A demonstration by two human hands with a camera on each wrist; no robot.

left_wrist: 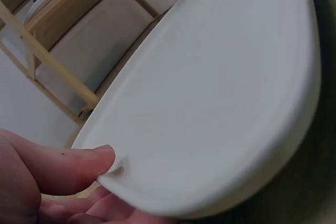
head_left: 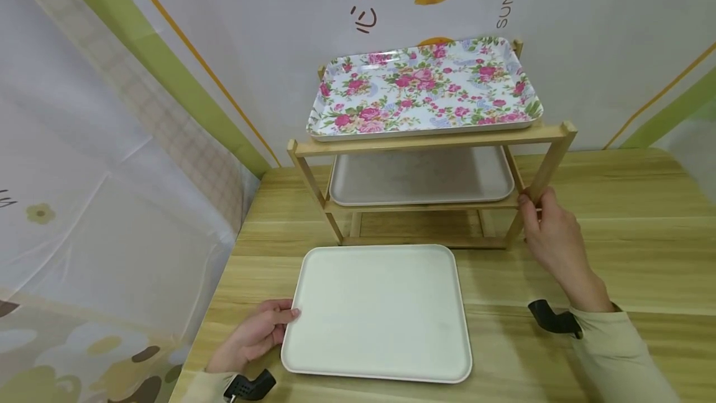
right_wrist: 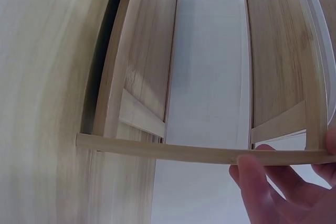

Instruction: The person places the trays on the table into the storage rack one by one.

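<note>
Head view first: cream tray flat on the wooden table at lower centre of the frame, pinched at its near-left corner by the left hand, thumb on the rim and fingers tucked under, probably so that the edge could be raised off the wood. Just above it, at centre, a bamboo rack of two shelves: flowered tray on the top shelf, grey tray on the middle one, bottom level bare. Right hand at right of centre, curled round the rack's front right post, seemingly to keep the light frame steady. Left wrist view next: cream tray across most of the frame, thumb pressed on its rim at lower left, other fingers beneath the lip, so a closed pinch on the corner; rack blurred at upper left. Right wrist view last: rack seen sideways, one slim post crossing the lower part of the frame, fingers wrapped over it at lower right, a light closed hold and no squeeze to judge by.
</note>
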